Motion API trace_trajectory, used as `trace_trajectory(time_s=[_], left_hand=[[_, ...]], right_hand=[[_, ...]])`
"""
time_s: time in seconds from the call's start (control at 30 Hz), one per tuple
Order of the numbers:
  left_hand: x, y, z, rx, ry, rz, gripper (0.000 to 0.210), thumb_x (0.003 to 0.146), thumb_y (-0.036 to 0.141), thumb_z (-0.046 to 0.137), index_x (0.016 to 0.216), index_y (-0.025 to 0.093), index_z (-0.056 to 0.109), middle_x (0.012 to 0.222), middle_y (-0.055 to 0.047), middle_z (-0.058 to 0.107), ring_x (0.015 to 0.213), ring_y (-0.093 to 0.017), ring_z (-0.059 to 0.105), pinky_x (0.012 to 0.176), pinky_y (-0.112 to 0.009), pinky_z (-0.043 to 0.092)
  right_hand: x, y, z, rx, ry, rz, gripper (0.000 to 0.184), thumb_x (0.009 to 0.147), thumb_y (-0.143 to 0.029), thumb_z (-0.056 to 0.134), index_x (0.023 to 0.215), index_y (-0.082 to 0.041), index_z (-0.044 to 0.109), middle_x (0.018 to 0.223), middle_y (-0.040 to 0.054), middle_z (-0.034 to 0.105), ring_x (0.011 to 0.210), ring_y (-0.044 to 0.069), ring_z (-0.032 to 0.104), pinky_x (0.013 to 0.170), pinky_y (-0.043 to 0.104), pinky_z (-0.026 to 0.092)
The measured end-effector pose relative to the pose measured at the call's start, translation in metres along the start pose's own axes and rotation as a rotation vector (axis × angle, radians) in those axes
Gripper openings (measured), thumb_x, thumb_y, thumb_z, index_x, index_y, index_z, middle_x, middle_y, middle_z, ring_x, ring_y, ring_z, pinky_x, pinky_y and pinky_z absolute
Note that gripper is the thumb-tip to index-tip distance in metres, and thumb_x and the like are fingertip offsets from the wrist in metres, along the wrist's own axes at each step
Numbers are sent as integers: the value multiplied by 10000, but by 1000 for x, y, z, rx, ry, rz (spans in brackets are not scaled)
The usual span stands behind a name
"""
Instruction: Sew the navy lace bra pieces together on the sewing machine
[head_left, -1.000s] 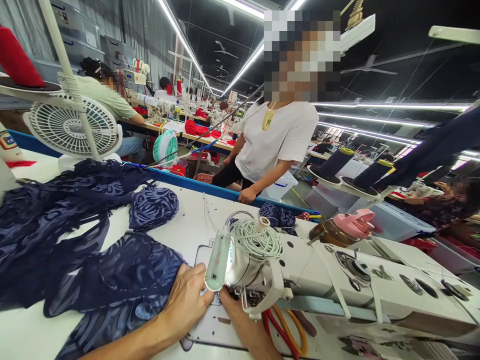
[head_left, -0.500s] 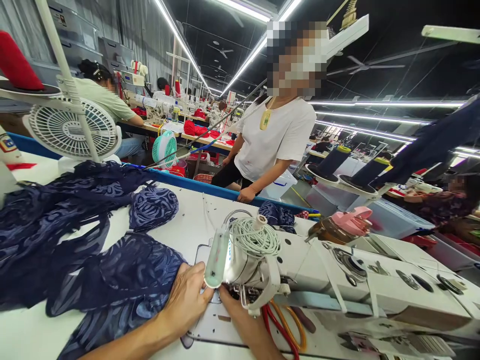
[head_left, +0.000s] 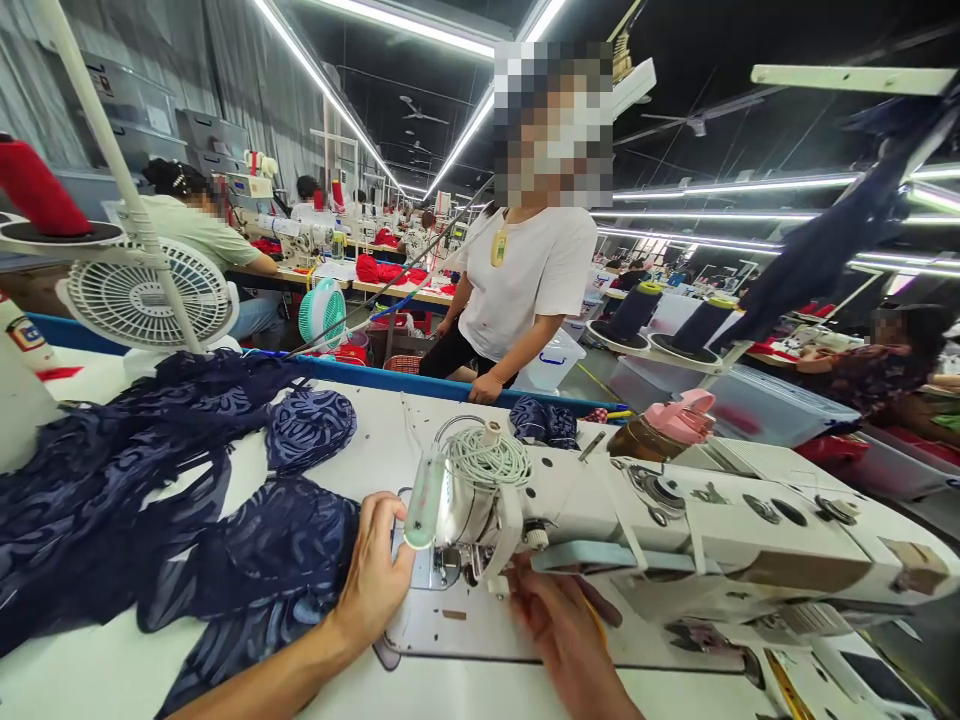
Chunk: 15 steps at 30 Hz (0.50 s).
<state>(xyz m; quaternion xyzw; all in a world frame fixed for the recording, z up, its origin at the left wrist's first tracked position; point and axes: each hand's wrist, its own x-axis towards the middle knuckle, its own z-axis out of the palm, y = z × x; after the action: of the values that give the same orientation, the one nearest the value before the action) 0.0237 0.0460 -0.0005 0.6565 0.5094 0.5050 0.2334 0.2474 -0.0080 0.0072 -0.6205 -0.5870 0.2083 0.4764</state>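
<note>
My left hand (head_left: 375, 575) rests on the bed left of the sewing machine's needle area, fingers bent and thumb apart. Navy patterned fabric (head_left: 277, 545) lies against its outer side; I see nothing gripped between thumb and forefinger. Under the machine arm, my right hand (head_left: 562, 630) has curled fingers, their tips partly hidden. An orange loop handle (head_left: 598, 622) shows just behind it; whether the fingers hold that is hidden. The white sewing machine (head_left: 570, 530) carries a coil of pale green cord (head_left: 487, 458) on its head.
A padded navy cup (head_left: 311, 428) and a heap of navy fabric (head_left: 97, 480) lie on the left. Behind them stands a white fan (head_left: 154, 295). A person in a white shirt (head_left: 517, 290) stands across the table, one hand on its blue edge. A pink-lidded bottle (head_left: 679, 420) stands behind the machine.
My right hand has moved right, away from the needle, over the red and orange loop handles. My left hand has drawn slightly back to the left. The view has shifted a little.
</note>
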Motion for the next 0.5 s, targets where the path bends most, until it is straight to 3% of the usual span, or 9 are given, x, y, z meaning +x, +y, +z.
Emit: trace_trajectory(time_s=[0.07,0.13,0.17,0.23,0.33,0.4,0.5], left_hand=[[1,-2,1,-21,31,-12,352,734,124,450,1061,213,546,1105,-79,515,1126,-254,538,1031,-416,432],[3,-2,1,-31,57,-32,272,746,152,456,993,219,547,1050,-71,532,1079,-250,555,992,-403,453],[4,-2,0,-33,66,-46,221,758,170,460,957,222,543,1013,-65,541,1042,-245,568,963,-394,468],[10,-1,-3,-37,68,-77,140,775,206,485,904,222,536,936,-47,564,940,-230,596,884,-367,498],[29,1,-17,-35,27,-115,120,793,235,502,905,214,541,849,-18,601,800,-198,620,763,-316,514],[46,4,-31,-19,-20,-126,140,814,232,472,928,206,549,825,-8,617,763,-184,627,716,-289,507],[68,7,-55,51,-128,-100,158,811,205,450,900,199,580,796,-6,625,746,-180,623,701,-281,487]], right_hand=[[-5,-6,-9,276,-2,187,309,923,-454,504,761,-200,571,804,57,689,542,145,602,447,249,457],[-7,-11,-19,371,-65,300,290,900,-463,540,751,-214,542,680,7,624,464,120,516,405,231,376],[-8,-12,-25,271,-118,253,263,900,-446,545,765,-220,553,630,-8,596,469,127,516,411,228,364],[-9,-11,-41,-191,-149,-28,206,930,-383,497,842,-232,605,629,5,616,552,164,593,439,226,372],[-13,-3,-64,-705,-12,-335,248,958,-280,406,963,-234,650,784,67,705,626,187,663,403,231,325],[-18,3,-71,-841,54,-417,279,978,-255,371,1007,-225,647,791,72,718,528,168,644,360,240,300],[-26,7,-66,-871,-23,-570,227,998,-274,389,1000,-249,615,826,24,735,478,144,647,350,228,385]])
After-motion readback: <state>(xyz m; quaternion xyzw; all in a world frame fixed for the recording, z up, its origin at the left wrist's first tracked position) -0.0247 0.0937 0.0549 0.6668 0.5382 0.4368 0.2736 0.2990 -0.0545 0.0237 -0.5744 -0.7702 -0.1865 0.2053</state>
